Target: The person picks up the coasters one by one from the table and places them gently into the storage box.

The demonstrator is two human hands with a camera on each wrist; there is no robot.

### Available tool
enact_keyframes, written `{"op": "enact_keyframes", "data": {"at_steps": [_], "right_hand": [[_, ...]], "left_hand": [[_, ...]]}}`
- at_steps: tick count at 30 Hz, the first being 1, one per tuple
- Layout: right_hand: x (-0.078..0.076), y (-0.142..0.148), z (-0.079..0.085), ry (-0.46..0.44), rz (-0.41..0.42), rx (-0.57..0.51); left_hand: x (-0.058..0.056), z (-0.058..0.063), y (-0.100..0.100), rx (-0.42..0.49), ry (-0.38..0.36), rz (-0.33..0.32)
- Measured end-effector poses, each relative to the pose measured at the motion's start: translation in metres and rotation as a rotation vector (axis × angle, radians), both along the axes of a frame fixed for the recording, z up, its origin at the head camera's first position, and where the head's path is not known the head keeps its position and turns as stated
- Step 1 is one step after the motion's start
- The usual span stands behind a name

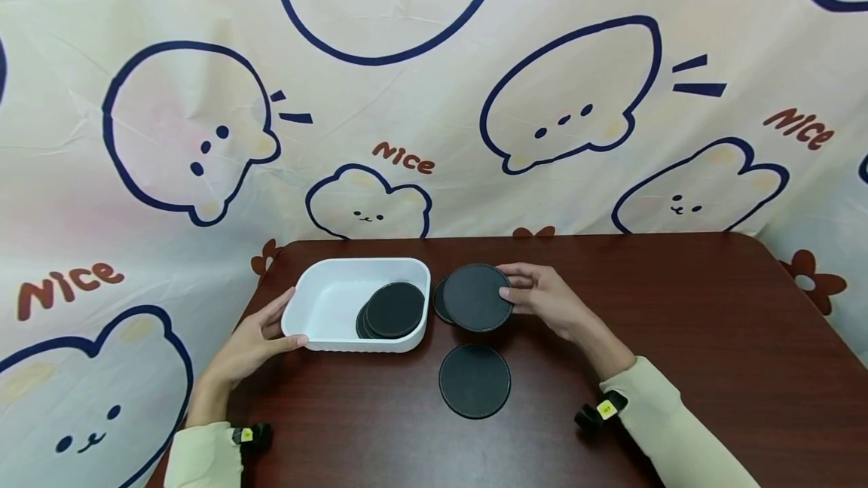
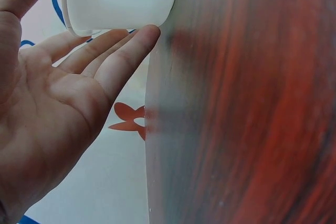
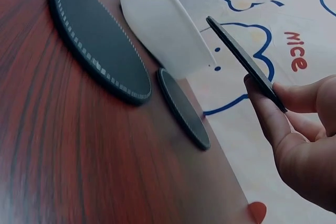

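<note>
My right hand (image 1: 545,300) pinches a round black coaster (image 1: 477,297) with stitched edging by its right edge, thumb on the near face. In the right wrist view this coaster (image 3: 244,59) is tilted above the table. Partly hidden behind it, another coaster (image 3: 181,106) lies flat beside the white plastic bin (image 1: 332,307). A further coaster (image 1: 475,381) lies nearer the front. Inside the bin, several coasters (image 1: 395,309) are stacked, overlapping, at its right end. My left hand (image 1: 254,337) holds the bin's left end, thumb at the near corner and fingers at the far side.
The dark brown wooden table (image 1: 678,337) has its far edge against a cream curtain (image 1: 434,119) printed with blue cartoon outlines. Black wrist cameras (image 1: 600,409) sit on both wrists, over pale green sleeves (image 1: 678,420).
</note>
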State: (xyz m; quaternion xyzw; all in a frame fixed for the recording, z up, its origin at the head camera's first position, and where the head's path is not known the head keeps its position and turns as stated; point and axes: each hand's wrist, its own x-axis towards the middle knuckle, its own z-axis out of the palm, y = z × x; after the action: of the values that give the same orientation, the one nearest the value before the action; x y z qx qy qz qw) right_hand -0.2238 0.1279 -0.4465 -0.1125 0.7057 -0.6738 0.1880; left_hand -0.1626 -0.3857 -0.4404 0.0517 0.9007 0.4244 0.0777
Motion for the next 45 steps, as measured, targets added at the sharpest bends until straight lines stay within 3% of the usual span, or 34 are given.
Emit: {"op": "enact_keyframes", "data": {"at_steps": [45], "right_hand": [[-0.014,-0.118,0.017,-0.117,0.045,-0.072]], "left_hand": [[0.0,0.001,0.001,0.016,-0.004,-0.013]]}}
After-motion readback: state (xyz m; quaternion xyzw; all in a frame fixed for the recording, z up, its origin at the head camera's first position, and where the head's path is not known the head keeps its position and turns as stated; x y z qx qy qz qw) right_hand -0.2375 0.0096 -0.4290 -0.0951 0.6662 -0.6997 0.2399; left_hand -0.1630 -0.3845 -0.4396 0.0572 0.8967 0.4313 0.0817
